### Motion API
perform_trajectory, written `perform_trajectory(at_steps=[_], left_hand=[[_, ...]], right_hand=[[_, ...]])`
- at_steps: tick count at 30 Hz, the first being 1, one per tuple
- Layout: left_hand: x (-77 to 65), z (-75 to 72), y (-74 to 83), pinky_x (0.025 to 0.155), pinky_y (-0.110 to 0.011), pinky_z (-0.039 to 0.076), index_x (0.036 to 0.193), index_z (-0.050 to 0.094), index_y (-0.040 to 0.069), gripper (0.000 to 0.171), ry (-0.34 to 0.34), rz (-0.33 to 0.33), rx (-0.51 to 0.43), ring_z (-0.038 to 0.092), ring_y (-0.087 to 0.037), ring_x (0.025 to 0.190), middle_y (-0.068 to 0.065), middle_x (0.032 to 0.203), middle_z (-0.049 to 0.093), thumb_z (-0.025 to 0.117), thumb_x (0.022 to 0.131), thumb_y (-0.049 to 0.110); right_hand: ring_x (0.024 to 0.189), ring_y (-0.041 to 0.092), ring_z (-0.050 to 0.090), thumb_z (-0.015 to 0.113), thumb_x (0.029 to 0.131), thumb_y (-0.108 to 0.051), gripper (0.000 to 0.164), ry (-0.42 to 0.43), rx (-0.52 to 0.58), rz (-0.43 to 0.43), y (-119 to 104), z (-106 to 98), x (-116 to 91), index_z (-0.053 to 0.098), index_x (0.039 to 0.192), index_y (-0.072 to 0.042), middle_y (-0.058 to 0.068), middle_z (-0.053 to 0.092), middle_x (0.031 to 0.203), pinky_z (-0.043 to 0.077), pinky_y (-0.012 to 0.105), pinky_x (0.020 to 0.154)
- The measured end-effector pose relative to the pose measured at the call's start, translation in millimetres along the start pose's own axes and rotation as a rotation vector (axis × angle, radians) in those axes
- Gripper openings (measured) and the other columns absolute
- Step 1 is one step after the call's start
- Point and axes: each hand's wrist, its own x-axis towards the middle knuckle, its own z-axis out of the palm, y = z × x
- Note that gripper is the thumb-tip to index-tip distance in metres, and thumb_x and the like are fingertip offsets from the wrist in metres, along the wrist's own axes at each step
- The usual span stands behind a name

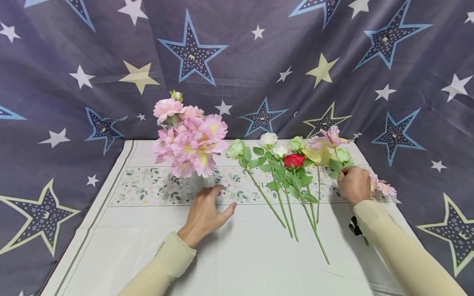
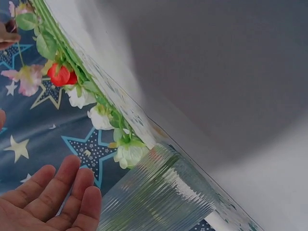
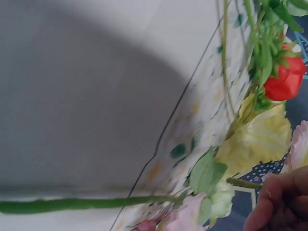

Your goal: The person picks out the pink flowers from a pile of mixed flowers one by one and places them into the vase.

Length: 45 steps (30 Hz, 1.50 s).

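My right hand [image 1: 354, 185] pinches the stem [image 3: 244, 183] of a pink artificial flower [image 1: 332, 136], raised above the right end of the table. At left centre, my left hand [image 1: 205, 211] has its fingers spread and holds nothing. Close by it in the left wrist view is a ribbed clear vase [image 2: 163, 192]. Large pink blossoms [image 1: 192, 142] and paler pink ones [image 1: 168, 109] stand over the vase, which the head view mostly hides behind them and the hand.
Loose stems lie to the right of the vase: a red rose [image 1: 294, 160], white roses [image 1: 268, 139], pale green roses [image 1: 235, 149] and a yellow flower [image 1: 316, 156]. Another pink flower [image 1: 386, 189] lies by the right sleeve. A starred curtain [image 1: 237, 82] hangs behind the white tablecloth [image 1: 237, 255].
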Motion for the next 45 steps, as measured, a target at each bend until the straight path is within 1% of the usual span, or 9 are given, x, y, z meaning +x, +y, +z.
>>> perform_trajectory(at_steps=[7, 14, 17, 20, 22, 24, 29, 39, 45], left_hand=[[0.1, 0.7, 0.7, 0.076, -0.049, 0.053, 0.116, 0.069, 0.007, 0.052, 0.000, -0.005, 0.004, 0.066, -0.032, 0.085, -0.014, 0.091, 0.069, 0.083, 0.080, 0.041], [0.4, 1.0, 2.0, 0.076, -0.049, 0.053, 0.116, 0.069, 0.007, 0.051, 0.000, -0.009, 0.000, 0.066, -0.032, 0.085, -0.013, 0.091, 0.069, 0.083, 0.080, 0.040], [0.7, 0.9, 2.5, 0.077, -0.049, 0.053, 0.116, 0.069, 0.007, 0.051, -0.003, -0.014, -0.004, 0.066, -0.032, 0.086, -0.013, 0.091, 0.069, 0.083, 0.081, 0.040], [1.1, 1.1, 2.5, 0.077, -0.049, 0.053, 0.115, 0.069, 0.007, 0.050, -0.002, -0.017, -0.004, 0.066, -0.033, 0.086, -0.013, 0.090, 0.069, 0.083, 0.081, 0.040], [1.3, 1.5, 2.4, 0.077, -0.049, 0.053, 0.114, 0.070, 0.006, 0.049, 0.004, -0.012, -0.002, 0.066, -0.032, 0.086, -0.011, 0.089, 0.069, 0.083, 0.081, 0.040], [1.7, 2.1, 2.3, 0.076, -0.048, 0.053, 0.113, 0.070, 0.006, 0.049, 0.012, -0.005, -0.002, 0.066, -0.032, 0.085, -0.010, 0.089, 0.069, 0.083, 0.081, 0.040], [3.4, 3.7, 2.3, 0.074, -0.048, 0.054, 0.113, 0.069, 0.006, 0.049, 0.033, 0.008, -0.007, 0.066, -0.032, 0.085, -0.011, 0.090, 0.070, 0.082, 0.081, 0.040], [5.6, 4.9, 4.7, 0.076, -0.049, 0.054, 0.116, 0.070, 0.005, 0.053, 0.033, -0.013, -0.026, 0.067, -0.033, 0.088, -0.011, 0.093, 0.071, 0.082, 0.081, 0.042], [6.7, 5.2, 6.5, 0.078, -0.048, 0.054, 0.117, 0.070, 0.007, 0.051, 0.027, -0.021, -0.039, 0.066, -0.032, 0.090, -0.010, 0.095, 0.071, 0.082, 0.081, 0.041]], right_hand=[[0.069, 0.036, 0.067, 0.061, 0.096, -0.008, 0.021, 0.029, 0.072, -0.055, -15, -3, -8, 0.078, 0.092, 0.004, 0.020, 0.072, 0.079, 0.053, 0.050, 0.063], [0.066, 0.034, 0.070, 0.065, 0.097, -0.009, 0.018, 0.044, 0.119, -0.075, -31, -3, -16, 0.078, 0.097, 0.005, 0.021, 0.073, 0.081, 0.056, 0.050, 0.061], [0.066, 0.034, 0.070, 0.067, 0.097, -0.010, 0.017, 0.067, 0.128, -0.089, -39, -2, -19, 0.078, 0.097, 0.003, 0.020, 0.074, 0.080, 0.055, 0.053, 0.068], [0.067, 0.035, 0.071, 0.068, 0.096, -0.010, 0.017, 0.082, 0.153, -0.111, -47, -2, -23, 0.078, 0.097, 0.004, 0.020, 0.074, 0.081, 0.054, 0.053, 0.069], [0.066, 0.033, 0.071, 0.070, 0.095, -0.009, 0.016, 0.089, 0.171, -0.123, -52, -1, -26, 0.078, 0.096, 0.004, 0.019, 0.074, 0.080, 0.054, 0.048, 0.066], [0.063, 0.030, 0.069, 0.071, 0.094, -0.007, 0.014, 0.095, 0.190, -0.132, -56, -1, -29, 0.078, 0.095, 0.004, 0.018, 0.074, 0.078, 0.053, 0.039, 0.058], [0.060, 0.022, 0.064, 0.074, 0.092, -0.007, 0.010, 0.116, 0.236, -0.153, -69, 0, -35, 0.079, 0.090, 0.001, 0.014, 0.072, 0.072, 0.045, 0.023, 0.052], [0.051, 0.010, 0.058, 0.076, 0.091, -0.004, 0.006, 0.109, 0.337, -0.175, -88, 3, -50, 0.079, 0.090, 0.001, 0.011, 0.070, 0.066, 0.041, 0.014, 0.046], [0.050, 0.012, 0.059, 0.077, 0.089, 0.000, 0.004, 0.114, 0.417, -0.201, -101, 5, -58, 0.078, 0.092, 0.003, 0.013, 0.071, 0.069, 0.043, 0.013, 0.044]])
